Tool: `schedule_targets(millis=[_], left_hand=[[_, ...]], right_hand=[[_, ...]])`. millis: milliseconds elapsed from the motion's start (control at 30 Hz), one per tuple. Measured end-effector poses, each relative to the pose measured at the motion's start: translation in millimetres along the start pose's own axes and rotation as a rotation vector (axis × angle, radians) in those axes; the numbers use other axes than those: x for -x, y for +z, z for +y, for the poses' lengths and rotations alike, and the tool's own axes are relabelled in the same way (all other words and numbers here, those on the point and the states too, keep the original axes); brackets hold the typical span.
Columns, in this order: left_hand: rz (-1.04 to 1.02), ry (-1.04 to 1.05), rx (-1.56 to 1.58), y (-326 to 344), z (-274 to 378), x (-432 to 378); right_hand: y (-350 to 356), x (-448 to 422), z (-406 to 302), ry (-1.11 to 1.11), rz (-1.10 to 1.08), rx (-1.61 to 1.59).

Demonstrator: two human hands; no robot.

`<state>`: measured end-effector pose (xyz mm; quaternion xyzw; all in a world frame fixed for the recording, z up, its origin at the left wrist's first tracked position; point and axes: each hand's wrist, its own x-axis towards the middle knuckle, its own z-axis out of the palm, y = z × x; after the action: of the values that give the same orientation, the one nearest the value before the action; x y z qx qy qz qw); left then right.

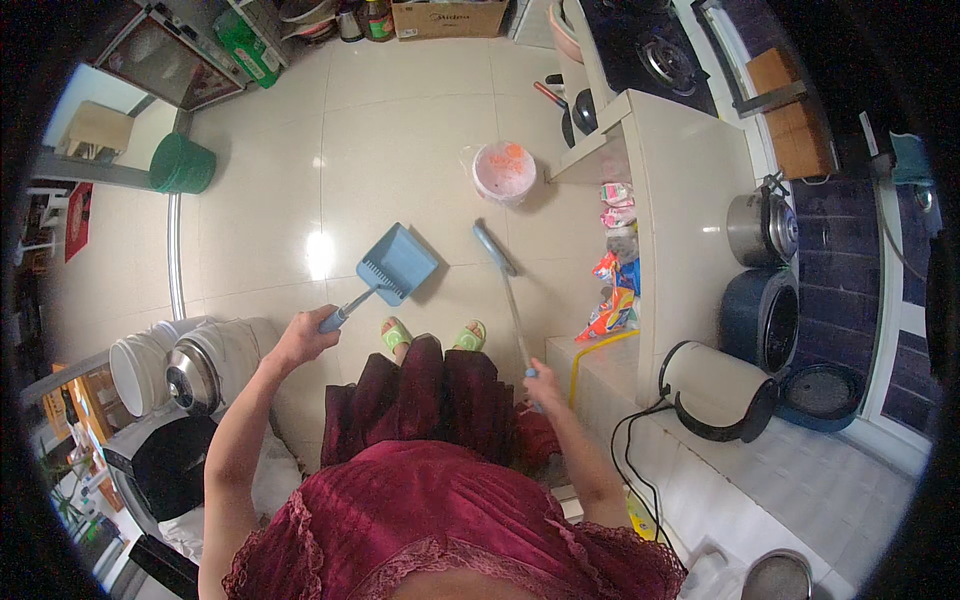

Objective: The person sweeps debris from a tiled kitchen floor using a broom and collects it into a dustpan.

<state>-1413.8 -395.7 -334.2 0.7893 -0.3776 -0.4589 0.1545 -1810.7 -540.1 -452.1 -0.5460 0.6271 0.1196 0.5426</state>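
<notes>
My left hand (305, 334) grips the handle of a blue long-handled dustpan (406, 259), whose pan is held out in front of me with its comb teeth towards my feet. In my right hand (541, 381) is the pole of a broom (491, 246). Its blue-grey head is to the right of the dustpan, apart from it. Beyond the broom head stands a small white bucket (507, 177) lined with a clear plastic bag that bears orange print. I cannot tell whether the dustpan touches the floor.
A green basket (182, 163) stands at the left by a metal door track (175, 247). White buckets (142, 371) are stacked at lower left. Along the right runs a counter (694, 217) with packets on its shelf (616, 285). A cardboard box (450, 20) sits at the far wall.
</notes>
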Motion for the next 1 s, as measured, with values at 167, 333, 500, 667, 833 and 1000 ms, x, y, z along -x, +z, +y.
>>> schedule_targets(millis=[167,333,500,667,833,1000], left_hand=[[0.03,0.107,-0.026,7.9,-3.5,-1.4],[-0.047,0.094,-0.099,15.1,6.9,-0.5],[-0.08,0.016,-0.082,18.8,22.7,-2.5],[-0.049,0.078,-0.062,34.7,29.8,-10.8],[-0.038,0.154,-0.136,45.1,17.5,-23.3],[-0.112,0.119,-0.12,35.3,31.0,-27.8]], right_hand=[[-40.0,-11.8,-17.7,0.078,0.116,0.096],[-79.1,-89.4,-19.2,0.089,0.268,-0.148],[-104.7,-141.5,-14.5,0.328,0.189,0.1],[-98.3,-152.0,5.5,-0.211,-0.326,1.322],[-27.9,-94.7,45.9,0.038,-0.035,0.552],[14.1,-45.8,53.4,-0.117,-0.143,0.674]])
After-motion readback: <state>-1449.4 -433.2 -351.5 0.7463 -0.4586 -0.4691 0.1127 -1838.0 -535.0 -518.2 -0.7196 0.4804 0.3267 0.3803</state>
